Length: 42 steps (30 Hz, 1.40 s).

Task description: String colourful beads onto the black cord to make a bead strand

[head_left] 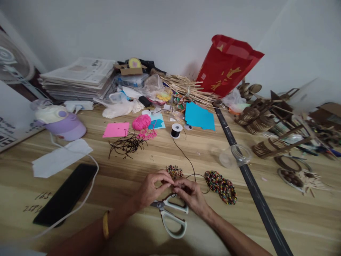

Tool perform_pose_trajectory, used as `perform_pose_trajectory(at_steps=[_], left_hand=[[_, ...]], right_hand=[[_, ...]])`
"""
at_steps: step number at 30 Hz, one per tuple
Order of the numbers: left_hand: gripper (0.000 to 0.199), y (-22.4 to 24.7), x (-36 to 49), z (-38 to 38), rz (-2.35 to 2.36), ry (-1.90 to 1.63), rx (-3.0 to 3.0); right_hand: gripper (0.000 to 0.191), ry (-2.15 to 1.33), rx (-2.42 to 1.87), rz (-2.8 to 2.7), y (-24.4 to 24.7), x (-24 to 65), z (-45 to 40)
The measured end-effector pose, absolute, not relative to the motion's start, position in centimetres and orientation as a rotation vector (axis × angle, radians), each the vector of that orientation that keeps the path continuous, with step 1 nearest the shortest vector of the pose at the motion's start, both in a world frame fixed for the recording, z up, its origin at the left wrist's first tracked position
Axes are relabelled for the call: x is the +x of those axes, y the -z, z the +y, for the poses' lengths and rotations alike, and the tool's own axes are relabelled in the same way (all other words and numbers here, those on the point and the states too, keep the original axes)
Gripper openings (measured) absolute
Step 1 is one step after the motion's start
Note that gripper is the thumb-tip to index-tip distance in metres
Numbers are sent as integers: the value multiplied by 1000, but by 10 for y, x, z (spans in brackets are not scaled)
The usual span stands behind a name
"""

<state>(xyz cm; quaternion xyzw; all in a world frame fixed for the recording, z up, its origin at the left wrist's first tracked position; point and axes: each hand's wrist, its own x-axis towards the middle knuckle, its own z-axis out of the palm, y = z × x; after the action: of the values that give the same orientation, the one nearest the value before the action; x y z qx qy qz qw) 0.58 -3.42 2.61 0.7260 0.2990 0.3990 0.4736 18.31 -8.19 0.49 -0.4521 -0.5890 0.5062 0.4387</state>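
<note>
My left hand (157, 185) and my right hand (190, 192) meet at the fingertips above the near part of the table. Thumb and forefinger of each are pinched together. A black cord (192, 164) runs from a white spool of black cord (176, 131) down to my right hand, with a loop lying to its right. What sits between the left fingertips is too small to make out. Scissors (173, 220) with pale handles lie just below the hands. Loose coloured beads (174, 171) form a little pile beyond the fingers. Strung beads (221, 187) lie coiled at the right.
Cut black cords (127, 145), a pink yarn ball (141, 122) and blue paper (199, 116) lie farther back. A black phone (66, 193) and white cable (93, 185) are at left. A clear jar (234, 156) and woven baskets (269, 146) stand at right. Behind is a red bag (229, 65).
</note>
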Motion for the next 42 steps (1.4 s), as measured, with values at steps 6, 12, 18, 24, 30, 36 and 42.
perform_pose_trajectory(at_steps=[6,12,18,24,30,36,42], left_hand=[[6,-31,6,-37,789,-947,1718],[13,-36,8,-40,867,-870,1630],[9,-35,9,-41,850,-867,1685],[10,-41,6,-38,848,-869,1692],[10,-41,1,-34,802,-952,1674],[11,-40,0,-33,844,-939,1662],[11,-40,2,-33,906,-892,1666]], right_hand=[[21,-1163,-1135,-1522,-6,184,-81],[23,-1076,-1134,-1595,-7,184,-81],[23,-1018,-1131,-1693,-7,182,-83],[17,-887,-1122,-1818,-8,191,-77],[22,-586,-1169,-2320,-19,204,-70],[22,-336,-1410,-2601,-34,212,-72],[24,-288,-1538,-2712,-46,209,-74]])
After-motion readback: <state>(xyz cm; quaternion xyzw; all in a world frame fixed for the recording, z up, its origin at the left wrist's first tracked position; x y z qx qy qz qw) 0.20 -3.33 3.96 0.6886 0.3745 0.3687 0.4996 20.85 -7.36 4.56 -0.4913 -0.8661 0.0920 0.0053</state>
